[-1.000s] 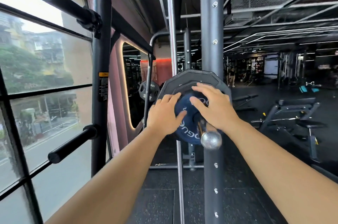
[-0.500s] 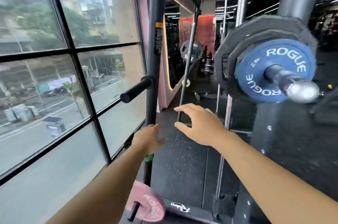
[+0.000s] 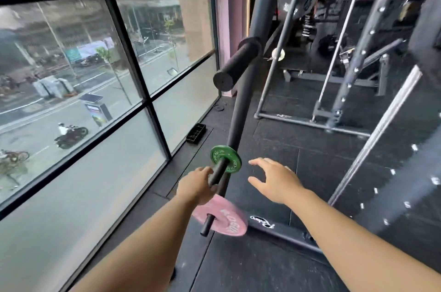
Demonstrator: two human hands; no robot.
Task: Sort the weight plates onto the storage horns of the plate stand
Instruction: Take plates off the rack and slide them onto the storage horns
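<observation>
Touching, perhaps, matte black horn (image 3: 218, 170): left hand (image 3: 196, 187).

A small green plate (image 3: 225, 160) sits on a black horn (image 3: 217, 172) of the stand's upright post (image 3: 241, 105), with a pink plate (image 3: 226, 219) on the horn below. The left hand (image 3: 196, 185) meets the upper horn's tip, its grip unclear. The right hand (image 3: 276, 182) hovers beside it, fingers spread.

green plate (image 3: 225, 159), pink plate (image 3: 220, 217), black horn (image 3: 235, 64)

My left hand (image 3: 198, 186) hides part of the blurred pink plate (image 3: 226, 220); whether it grips the horn (image 3: 217, 172) carrying the green plate (image 3: 232, 165), I cannot tell.
</observation>
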